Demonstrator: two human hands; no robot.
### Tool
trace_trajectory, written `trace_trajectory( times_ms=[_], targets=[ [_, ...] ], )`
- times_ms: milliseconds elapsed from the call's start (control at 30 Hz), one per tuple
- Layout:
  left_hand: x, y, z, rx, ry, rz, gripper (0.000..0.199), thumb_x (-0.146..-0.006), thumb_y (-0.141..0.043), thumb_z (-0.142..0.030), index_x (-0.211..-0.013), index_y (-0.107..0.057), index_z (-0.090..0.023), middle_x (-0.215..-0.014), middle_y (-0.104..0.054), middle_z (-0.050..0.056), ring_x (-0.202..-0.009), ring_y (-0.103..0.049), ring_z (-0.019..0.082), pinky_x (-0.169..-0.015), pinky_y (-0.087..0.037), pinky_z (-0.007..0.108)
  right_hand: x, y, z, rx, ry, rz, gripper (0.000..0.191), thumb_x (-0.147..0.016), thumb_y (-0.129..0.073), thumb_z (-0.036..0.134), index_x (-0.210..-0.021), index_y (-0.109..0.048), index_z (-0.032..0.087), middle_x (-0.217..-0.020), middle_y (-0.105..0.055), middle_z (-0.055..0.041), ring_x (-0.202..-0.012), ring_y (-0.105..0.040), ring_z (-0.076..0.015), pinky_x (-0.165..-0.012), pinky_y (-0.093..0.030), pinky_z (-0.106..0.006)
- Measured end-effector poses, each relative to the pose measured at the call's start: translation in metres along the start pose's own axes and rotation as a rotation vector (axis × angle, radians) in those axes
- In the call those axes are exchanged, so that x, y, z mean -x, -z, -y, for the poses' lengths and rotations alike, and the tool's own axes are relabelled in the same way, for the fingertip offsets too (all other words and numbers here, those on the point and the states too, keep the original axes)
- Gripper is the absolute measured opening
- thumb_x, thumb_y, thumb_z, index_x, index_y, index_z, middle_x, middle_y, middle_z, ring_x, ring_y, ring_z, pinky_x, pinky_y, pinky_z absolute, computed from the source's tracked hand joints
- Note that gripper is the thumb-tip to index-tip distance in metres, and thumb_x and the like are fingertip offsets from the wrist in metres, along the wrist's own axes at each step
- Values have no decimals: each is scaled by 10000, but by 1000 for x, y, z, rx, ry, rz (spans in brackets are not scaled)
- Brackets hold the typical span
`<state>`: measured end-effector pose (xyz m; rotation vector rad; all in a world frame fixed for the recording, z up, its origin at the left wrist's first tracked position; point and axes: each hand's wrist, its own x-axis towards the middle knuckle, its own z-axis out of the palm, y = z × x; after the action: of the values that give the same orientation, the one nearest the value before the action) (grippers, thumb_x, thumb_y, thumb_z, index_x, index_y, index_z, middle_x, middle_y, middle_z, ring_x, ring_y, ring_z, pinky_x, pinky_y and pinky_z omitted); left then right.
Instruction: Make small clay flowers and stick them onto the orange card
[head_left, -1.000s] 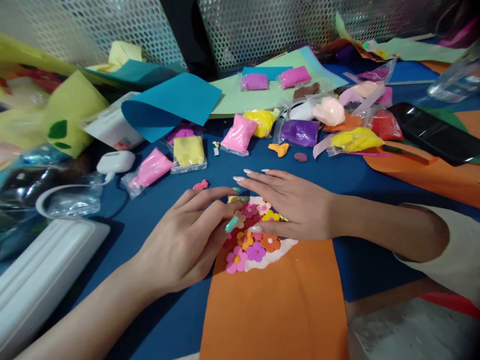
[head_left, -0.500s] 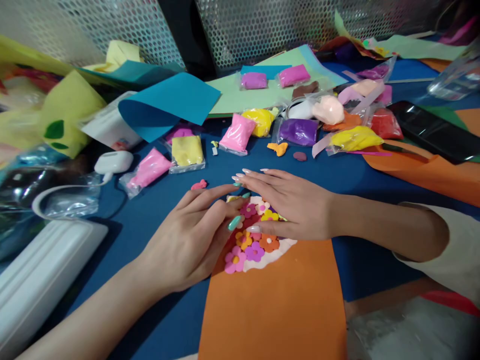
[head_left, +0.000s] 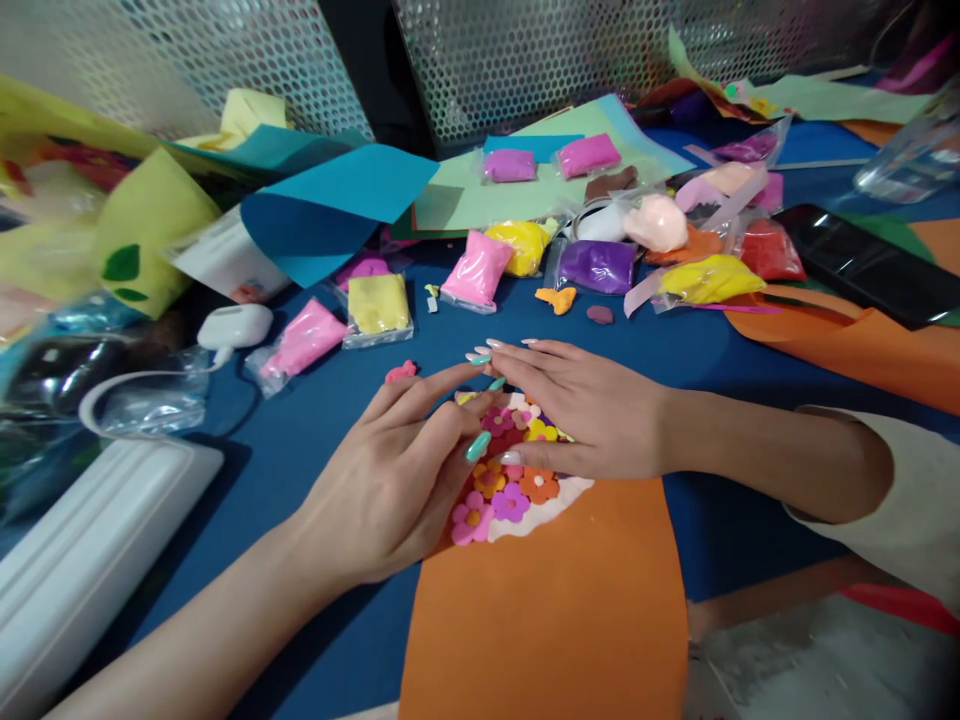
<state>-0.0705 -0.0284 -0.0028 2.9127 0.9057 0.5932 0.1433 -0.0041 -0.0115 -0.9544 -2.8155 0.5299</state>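
Observation:
My left hand (head_left: 401, 455), with green nails, reaches over flower-shaped clay pieces (head_left: 511, 503) in several colours. Its fingers are partly bent and apart; the index fingertip meets the fingertips of my right hand (head_left: 581, 405). Long pale nails tip that right hand, which lies flat with fingers stretched over the upper flowers. Nothing shows gripped in either hand, though the spot where the fingertips meet is partly hidden. Under the flowers is a white layer (head_left: 540, 522) with a wavy edge, on an orange sheet (head_left: 547, 610). My hands cover part of the flowers.
Beyond my hands lie packets of pink clay (head_left: 476, 270), yellow clay (head_left: 377, 303) and purple clay (head_left: 598, 265). An orange clay scrap (head_left: 555, 299) sits nearer. A black phone (head_left: 870, 260) rests at right. On the left are a white device (head_left: 112, 560) and a curled blue sheet (head_left: 337, 205).
My left hand has shifted slightly right, its index fingertip closer against my right fingertips. My right hand stays nearly in place. The view has moved a little.

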Motion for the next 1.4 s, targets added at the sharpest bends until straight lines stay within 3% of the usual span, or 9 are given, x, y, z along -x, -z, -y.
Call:
trace_trajectory(
  times_ms=[267,467,567,667,800,900,1033,1267,1400],
  targets=[
    [0,-1,1,-2,20,12,247,-882,-330,-117,-1077,-473,-167,-1189,-578,128,-1246,-438,235,-960,-369,433,0,0,0,26,-1,5,770,-906,-366,520,-1411,-174,-29,-1483,-205,-211,-1395,-162,-262,-1130,-175,-457],
    [-1,-2,4,35,54,45,232,-906,-327,-154,-1083,-475,-172,-1196,-582,117,-1244,-442,238,-958,-377,438,1,1,-1,-92,-3,-25,730,-904,-358,541,-1401,-257,16,-1471,-259,-189,-1385,-198,-270,-1119,-191,-475],
    [-1,0,7,29,48,59,230,-905,-338,-151,-1088,-475,-173,-1160,-607,105,-1248,-444,233,-943,-396,414,1,8,-2,-235,-73,-88,614,-929,-308,504,-1370,-354,80,-1419,-386,-149,-1331,-329,-269,-1056,-318,-456],
    [-2,3,8,50,24,78,225,-899,-337,-147,-1068,-485,-161,-1114,-633,95,-1214,-485,222,-917,-426,376,4,20,-7,-305,-129,-150,420,-942,-297,345,-1249,-518,162,-1287,-552,-71,-1200,-499,-225,-969,-422,-396],
    [-1,4,9,77,-3,76,252,-898,-334,-139,-1088,-499,-149,-1145,-632,83,-1160,-536,201,-906,-442,337,13,40,-16,-201,-137,-114,335,-805,-436,158,-1036,-677,187,-1248,-586,-26,-1194,-502,-232,-1010,-399,-412],
    [-1,4,9,70,-25,73,282,-896,-335,-125,-1127,-496,-140,-1161,-627,90,-1150,-547,195,-892,-449,323,20,48,-21,-56,-104,-34,316,-772,-516,196,-1027,-699,224,-1286,-556,-16,-1248,-443,-275,-1008,-396,-458],
    [-1,5,9,54,-37,88,273,-896,-341,-128,-1120,-495,-132,-1140,-636,108,-1132,-562,208,-870,-468,331,23,48,-22,47,-68,-28,252,-812,-525,215,-966,-724,229,-1272,-568,-25,-1191,-501,-256,-979,-425,-425],
    [1,2,9,52,-32,44,190,-908,-373,-164,-1036,-513,-151,-1115,-638,107,-1157,-539,205,-899,-464,338,22,47,-22,105,-61,-134,180,-827,-528,213,-821,-705,182,-1035,-681,-46,-940,-623,-216,-816,-478,-348],
    [0,6,9,43,-52,43,161,-888,-434,-163,-1002,-544,-132,-1030,-661,114,-1045,-603,216,-855,-489,352,20,46,-18,37,-154,-233,131,-819,-555,211,-838,-680,177,-844,-699,-31,-784,-641,-170,-711,-462,-278]
  ],
)
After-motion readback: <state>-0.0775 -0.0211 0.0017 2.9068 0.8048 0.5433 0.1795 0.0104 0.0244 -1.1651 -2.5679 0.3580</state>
